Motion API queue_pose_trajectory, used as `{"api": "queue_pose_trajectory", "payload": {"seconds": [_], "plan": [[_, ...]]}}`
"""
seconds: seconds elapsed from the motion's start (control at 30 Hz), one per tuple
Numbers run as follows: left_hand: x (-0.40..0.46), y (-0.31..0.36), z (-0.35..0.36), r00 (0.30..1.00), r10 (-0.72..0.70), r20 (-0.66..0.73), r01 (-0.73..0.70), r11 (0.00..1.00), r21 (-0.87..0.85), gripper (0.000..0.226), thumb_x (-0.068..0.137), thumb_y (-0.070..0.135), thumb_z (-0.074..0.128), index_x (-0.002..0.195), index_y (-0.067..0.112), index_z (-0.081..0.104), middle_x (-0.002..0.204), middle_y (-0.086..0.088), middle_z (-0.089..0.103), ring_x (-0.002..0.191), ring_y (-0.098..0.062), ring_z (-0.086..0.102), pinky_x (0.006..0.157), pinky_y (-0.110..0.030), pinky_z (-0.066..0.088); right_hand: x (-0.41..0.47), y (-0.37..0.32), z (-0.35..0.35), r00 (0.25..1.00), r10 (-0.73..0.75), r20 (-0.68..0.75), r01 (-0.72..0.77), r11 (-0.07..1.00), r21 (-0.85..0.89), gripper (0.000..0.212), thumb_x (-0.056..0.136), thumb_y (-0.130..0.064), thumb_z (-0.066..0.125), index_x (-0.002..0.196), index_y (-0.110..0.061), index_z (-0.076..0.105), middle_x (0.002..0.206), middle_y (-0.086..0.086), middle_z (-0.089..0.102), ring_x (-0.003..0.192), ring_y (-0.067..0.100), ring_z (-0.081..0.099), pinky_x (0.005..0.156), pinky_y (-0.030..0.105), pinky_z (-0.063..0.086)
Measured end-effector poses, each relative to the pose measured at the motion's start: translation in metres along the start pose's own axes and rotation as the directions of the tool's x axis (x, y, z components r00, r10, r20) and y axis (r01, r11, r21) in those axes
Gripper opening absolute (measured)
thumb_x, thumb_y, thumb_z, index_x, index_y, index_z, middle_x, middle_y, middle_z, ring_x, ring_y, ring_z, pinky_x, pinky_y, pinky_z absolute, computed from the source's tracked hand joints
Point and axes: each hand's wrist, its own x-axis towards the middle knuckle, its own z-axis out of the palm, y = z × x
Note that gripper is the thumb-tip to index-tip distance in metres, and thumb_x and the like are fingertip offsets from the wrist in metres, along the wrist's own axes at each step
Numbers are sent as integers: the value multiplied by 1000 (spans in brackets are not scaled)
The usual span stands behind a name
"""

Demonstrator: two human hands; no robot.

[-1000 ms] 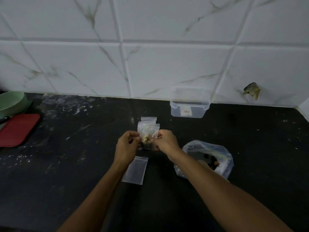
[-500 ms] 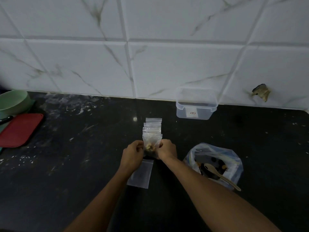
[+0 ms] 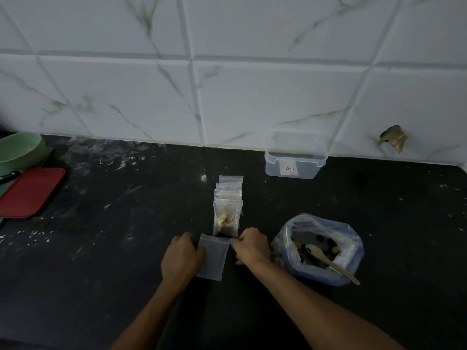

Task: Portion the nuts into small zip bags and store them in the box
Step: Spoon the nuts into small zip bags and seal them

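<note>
- Between the two hands, flat on the black speckled countertop (image 3: 106, 269), lies an empty small clear zip bag (image 3: 212, 260); its long axis runs away from the person, with the zip mouth at the far end
- Left hand (image 3: 182, 258): rests at the bag's left edge, fingers curled at its upper left corner; whether they pinch the plastic cannot be told
- Right hand (image 3: 251, 246): fingers curled, fingertips meeting the bag's upper right corner, apparently pinching the mouth
- Just beyond the fingertips lies a filled small clear zip bag holding pale nuts (image 3: 226, 219), the nearest of an overlapping row of small zip bags (image 3: 230, 184) that runs away from the person
- Right of the right hand, near it, sits a large open plastic bag of mixed nuts (image 3: 322, 248) with a pale wooden spoon (image 3: 328, 261) lying in it, handle pointing toward the person's right
- Far beyond the right hand, against the white marble-patterned wall tiles (image 3: 252, 97), stands a clear rectangular plastic box (image 3: 294, 160), well apart from the bags
- Judgement: the coming move is opening the empty bag's mouth; the spoon lies nearer the right hand, so the left would likely hold the bag
</note>
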Motion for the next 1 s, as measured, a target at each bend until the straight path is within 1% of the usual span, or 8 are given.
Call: {"api": "queue_pose_trajectory", "payload": {"seconds": [0.07, 0.17, 0.47, 0.6, 0.73, 0.83, 0.9, 1.0], "plan": [[-6, 1, 3, 997, -48, 52, 47, 999, 15, 15, 92, 32, 56, 102, 22, 59, 97, 2, 62, 77, -12, 59, 63, -30, 51, -9, 1, 10, 996, 41, 85, -42, 999, 6, 21, 89, -25, 62, 103, -9, 65, 90, 9, 70, 62, 17, 70, 52, 28, 60], [-13, 4, 6, 993, -91, 73, 94, 995, -41, 13, 93, 27, 56, 103, 19, 58, 87, 3, 59, 67, -8, 55, 51, -22, 38, -19, -3, 23, 989, 64, 131, -65, 998, 4, 21, 87, -18, 62, 106, -11, 66, 98, 10, 71, 78, 21, 72, 66, 34, 62], [-24, -4, 8, 987, -114, 116, 137, 967, -214, 9, 94, 18, 60, 89, 18, 67, 86, 0, 68, 73, -10, 64, 58, -24, 48, -40, 6, 10, 968, 69, 240, -109, 982, 157, 7, 92, -12, 59, 94, -14, 65, 96, 11, 72, 81, 19, 72, 73, 32, 61], [-32, 4, 3, 996, -27, 83, 50, 957, -287, 7, 95, 21, 59, 89, 22, 64, 88, 2, 67, 79, -11, 64, 66, -28, 53, -53, 9, -7, 968, 16, 250, -74, 971, 227, 6, 91, -17, 62, 86, -20, 62, 94, 7, 71, 78, 15, 70, 72, 29, 61], [-38, 24, -9, 990, 121, 67, -86, 919, -385, 11, 96, 17, 57, 89, 23, 62, 93, 6, 66, 87, -8, 63, 67, -25, 50, -66, 10, -44, 986, -164, -10, 164, 977, 137, 8, 89, -25, 65, 92, -26, 57, 91, -5, 64, 79, 6, 62, 65, 21, 52], [-39, 45, -16, 965, 241, 105, -175, 885, -431, 12, 97, 18, 56, 90, 24, 63, 96, 6, 66, 92, -7, 63, 71, -23, 48, -77, 9, -83, 935, -320, -154, 333, 941, 65, 25, 88, -30, 66, 110, -28, 57, 106, -8, 55, 91, 4, 55, 75, 19, 47], [-40, 62, -20, 941, 313, 128, -222, 857, -465, 11, 97, 18, 56, 91, 24, 63, 96, 4, 67, 93, -8, 64, 76, -27, 51, -81, 9, -109, 928, -352, -118, 354, 935, -4, 33, 89, -34, 65, 121, -26, 59, 112, -6, 57, 97, 8, 57, 81, 24, 47], [-42, 87, -20, 905, 401, 141, -290, 824, -487, 11, 97, 16, 55, 92, 20, 63, 95, 2, 66, 92, -10, 64, 81, -30, 52, -87, 13, -139, 936, -351, -11, 349, 932, -94, 20, 93, -28, 58, 109, -22, 68, 100, -1, 69, 88, 12, 64, 74, 29, 50]]}}
